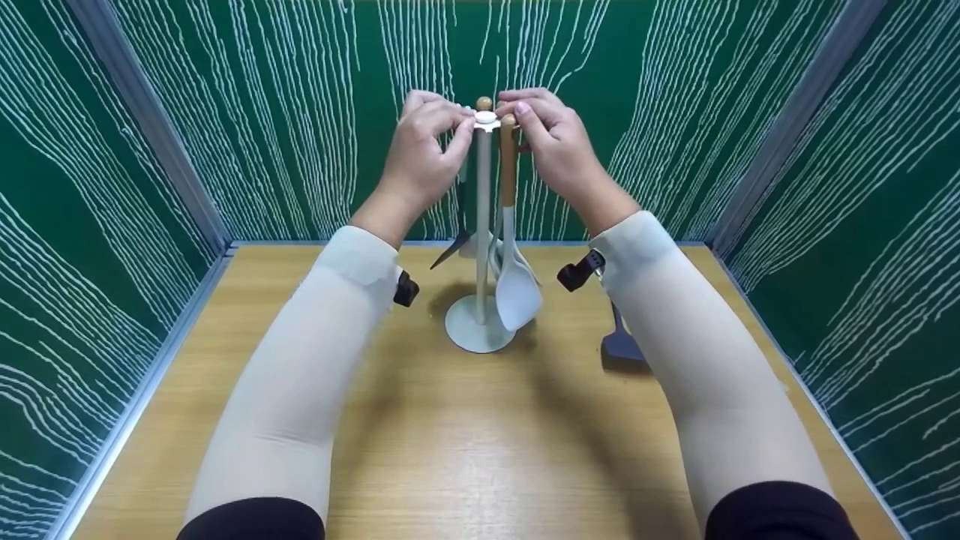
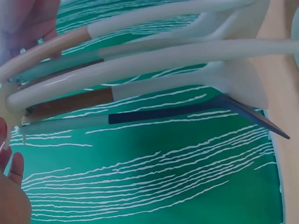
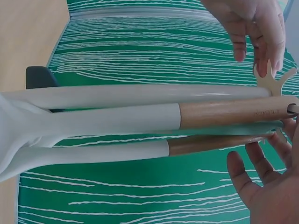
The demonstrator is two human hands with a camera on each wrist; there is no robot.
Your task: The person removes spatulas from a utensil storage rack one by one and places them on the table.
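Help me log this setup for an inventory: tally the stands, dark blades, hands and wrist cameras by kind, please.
Stand: 1
Dark blades: 2 (hanging blade, table blade)
Hands: 2 (left hand, right hand)
Wrist cameras: 2 (left camera, right camera)
Total: 7

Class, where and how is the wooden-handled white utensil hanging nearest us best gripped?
Probably the wooden handle, pinched mid-length from the near right: it hangs nearly straight down, its broad head lowest, the pole just to its left.
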